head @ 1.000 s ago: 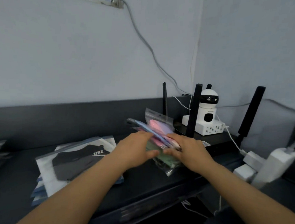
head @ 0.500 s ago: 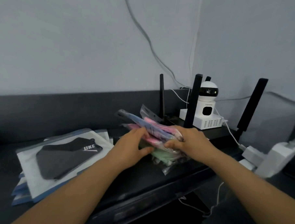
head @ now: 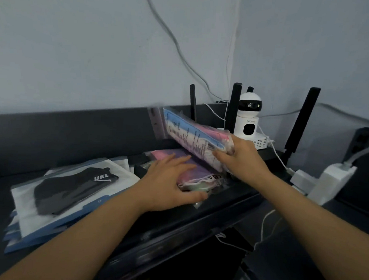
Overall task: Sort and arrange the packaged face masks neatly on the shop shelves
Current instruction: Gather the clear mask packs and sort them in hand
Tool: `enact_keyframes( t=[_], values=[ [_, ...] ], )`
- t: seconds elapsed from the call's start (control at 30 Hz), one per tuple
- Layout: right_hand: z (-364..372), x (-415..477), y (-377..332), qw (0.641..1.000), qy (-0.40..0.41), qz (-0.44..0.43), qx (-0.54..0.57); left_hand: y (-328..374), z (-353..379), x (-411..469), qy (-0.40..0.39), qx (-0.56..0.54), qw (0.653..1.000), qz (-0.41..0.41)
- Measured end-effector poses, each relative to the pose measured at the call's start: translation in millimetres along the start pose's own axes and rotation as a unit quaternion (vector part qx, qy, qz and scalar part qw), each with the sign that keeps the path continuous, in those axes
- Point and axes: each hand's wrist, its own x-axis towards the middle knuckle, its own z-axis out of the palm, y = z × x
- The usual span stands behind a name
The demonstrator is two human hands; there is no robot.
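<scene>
Separating stock: right hand (head: 242, 161) gripped a tilted blue-and-pink plastic mask packet (head: 192, 136), frame centre. Fingers straight, the left hand (head: 169, 181) pressed the pink packet pile (head: 199, 174) below. Next move probably needed a matching stack.

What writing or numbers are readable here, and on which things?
"UKE": black mask pack.
"10": pink pack under the left hand.
"Lenovo", faintly: white camera.
Print and barcode on the lifted pack in the right hand: too blurred.
</scene>
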Motion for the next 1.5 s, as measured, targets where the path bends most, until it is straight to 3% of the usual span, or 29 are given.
enact_keyframes(
  t=[0.37, 0.73, 0.93, 1.2, 1.5],
  values=[
    [-5, 0, -8, 0.999, -0.005, -0.037, -0.016, -13, 15, 10, -0.014, 0.006, 1.000, 0.013],
    [-7, 1, -4, 0.996, 0.055, 0.019, 0.069, -16, 25, 15, 0.038, 0.045, 0.998, -0.030],
    [-6, 2, -3, 0.994, 0.059, 0.032, 0.086, -1, 20, 16, 0.033, 0.107, 0.994, -0.004],
    [-5, 3, 0, 0.992, 0.063, 0.051, 0.092, -17, 17, 11, 0.153, 0.070, 0.986, -0.013],
    [-4, 3, 1, 0.992, 0.064, 0.048, 0.094, -13, 15, 12, 0.174, 0.083, 0.981, -0.010]
  ],
)
